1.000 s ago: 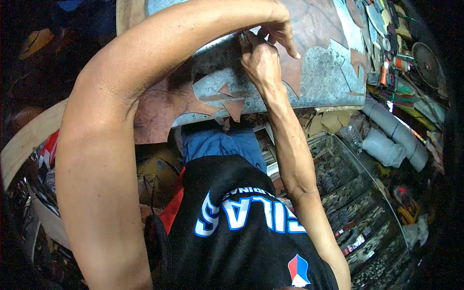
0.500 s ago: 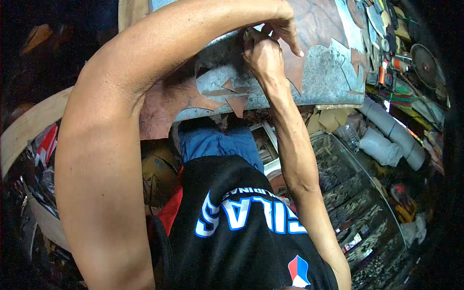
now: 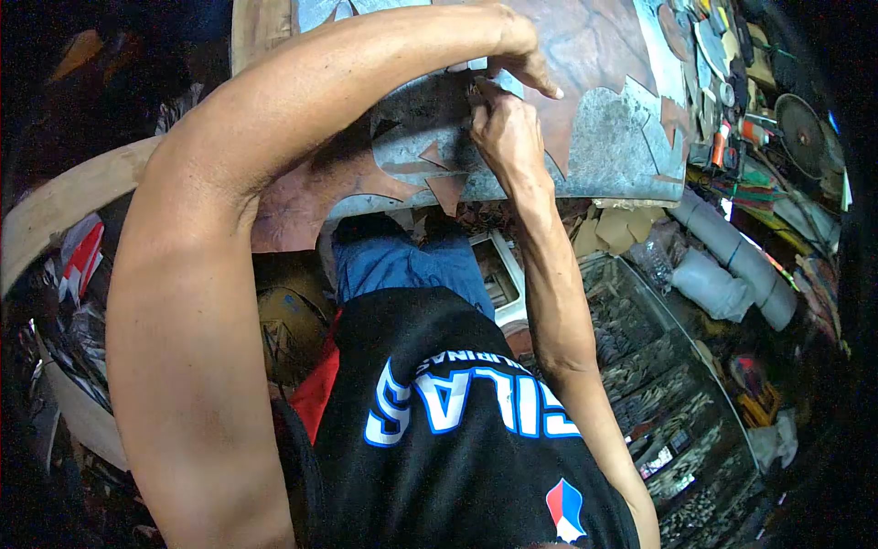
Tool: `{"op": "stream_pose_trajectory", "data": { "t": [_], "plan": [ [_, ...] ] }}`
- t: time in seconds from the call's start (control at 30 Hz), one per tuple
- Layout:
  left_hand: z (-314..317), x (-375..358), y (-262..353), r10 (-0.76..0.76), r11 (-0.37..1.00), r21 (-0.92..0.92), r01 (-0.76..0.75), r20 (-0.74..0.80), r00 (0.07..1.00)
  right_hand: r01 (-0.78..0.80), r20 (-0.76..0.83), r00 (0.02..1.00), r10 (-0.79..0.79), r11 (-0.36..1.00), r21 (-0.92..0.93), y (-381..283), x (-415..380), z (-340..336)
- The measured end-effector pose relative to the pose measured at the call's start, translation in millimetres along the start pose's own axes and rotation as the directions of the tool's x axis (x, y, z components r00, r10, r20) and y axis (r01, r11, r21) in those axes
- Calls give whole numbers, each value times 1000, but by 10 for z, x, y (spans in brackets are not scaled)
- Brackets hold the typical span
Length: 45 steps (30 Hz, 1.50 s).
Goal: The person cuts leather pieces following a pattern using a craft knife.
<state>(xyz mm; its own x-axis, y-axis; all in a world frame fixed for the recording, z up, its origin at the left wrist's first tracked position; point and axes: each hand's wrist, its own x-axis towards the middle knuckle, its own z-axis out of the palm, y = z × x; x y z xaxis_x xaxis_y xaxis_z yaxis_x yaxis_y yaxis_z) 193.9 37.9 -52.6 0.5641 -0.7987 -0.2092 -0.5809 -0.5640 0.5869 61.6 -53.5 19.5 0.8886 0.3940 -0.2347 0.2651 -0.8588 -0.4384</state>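
My left hand [image 3: 523,57] reaches over the metal-topped table [image 3: 608,137], its visible fingers stretched out and pointing down onto a brown leather sheet [image 3: 594,46]. Just below it, my right hand [image 3: 510,133] is closed in a grip, knuckles up. What it holds is mostly hidden; only a small dark tip shows by the thumb. Between the hands lies a pale flat piece [image 3: 508,82]. Cut-out edges of brown leather [image 3: 366,174] and small pointed scraps [image 3: 446,192] lie left of my right wrist.
A curved wooden rim [image 3: 73,201] is at the left. Stacked flat pieces, an orange-and-white tube [image 3: 720,145] and a round disc [image 3: 798,123] are at the right. Below them are grey rolls [image 3: 732,256] and a glass-topped case [image 3: 658,384] near my right arm.
My right hand has moved slightly down and away from my left hand, and more of the pale piece shows between them. The whole view has shifted a little.
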Motion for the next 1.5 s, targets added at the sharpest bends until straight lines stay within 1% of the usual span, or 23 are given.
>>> {"op": "stream_pose_trajectory", "data": {
  "t": [0.1,0.23,0.27,0.3,0.33,0.37,0.43,0.47,0.53,0.57,0.63,0.7,0.77,0.87,0.93,1.0,1.07,1.13,1.3,1.5],
  "plan": [
    [80,-58,-40,41,999,33,-40,-35,999,-14,-10,1000,14,1000,4,54,-69,6],
    [141,-148,-55,80,995,68,-75,-70,994,14,-3,1000,-14,1000,8,65,-146,-43],
    [67,-166,-1,-144,990,16,143,145,979,11,2,1000,-11,1000,19,58,-165,-58],
    [-34,-209,70,-342,932,13,361,358,869,15,3,1000,-15,1000,19,69,-183,-62],
    [-103,-692,380,-245,947,221,233,27,969,64,-38,997,-62,997,52,92,-209,-55],
    [-102,-746,504,-348,908,309,283,181,920,113,-79,991,-106,990,84,110,-236,-54],
    [-58,-975,656,-288,930,254,265,57,956,99,-60,994,-94,991,85,124,-268,-71],
    [-11,-1045,683,-285,931,254,262,58,957,83,-42,996,-79,993,83,134,-294,-86],
    [146,-1128,697,-238,916,277,290,-208,949,58,-9,998,-57,996,72,132,-346,-145],
    [200,-1142,691,-238,916,275,291,-209,949,36,21,999,-37,997,61,130,-368,-174],
    [286,-1137,671,-220,913,269,306,-307,926,11,45,999,-14,998,69,144,-440,-229],
    [285,-1134,664,-226,916,257,308,-303,926,-15,66,998,10,997,78,185,-471,-247],
    [286,-1119,666,-234,918,245,311,-298,925,12,53,998,-17,996,83,237,-503,-224],
    [308,-1093,686,-244,904,263,337,-331,912,16,54,998,-20,997,79,235,-507,-238],
    [335,-1086,691,-210,897,289,335,-390,897,16,49,999,-20,997,80,205,-505,-258],
    [331,-1083,695,-213,899,283,333,-382,899,9,51,999,-13,997,81,215,-536,-250],
    [356,-1083,702,-216,901,279,333,-377,901,46,35,998,-48,997,57,265,-565,-221],
    [398,-1094,696,-206,904,261,340,-431,879,37,48,998,-41,997,69,311,-631,-220],
    [414,-1102,723,-244,905,228,358,-411,878,4,79,997,-9,998,69,375,-795,-256],
    [409,-1108,742,-277,900,211,382,-399,874,9,48,999,-15,993,122,413,-883,-258]
  ]
}}
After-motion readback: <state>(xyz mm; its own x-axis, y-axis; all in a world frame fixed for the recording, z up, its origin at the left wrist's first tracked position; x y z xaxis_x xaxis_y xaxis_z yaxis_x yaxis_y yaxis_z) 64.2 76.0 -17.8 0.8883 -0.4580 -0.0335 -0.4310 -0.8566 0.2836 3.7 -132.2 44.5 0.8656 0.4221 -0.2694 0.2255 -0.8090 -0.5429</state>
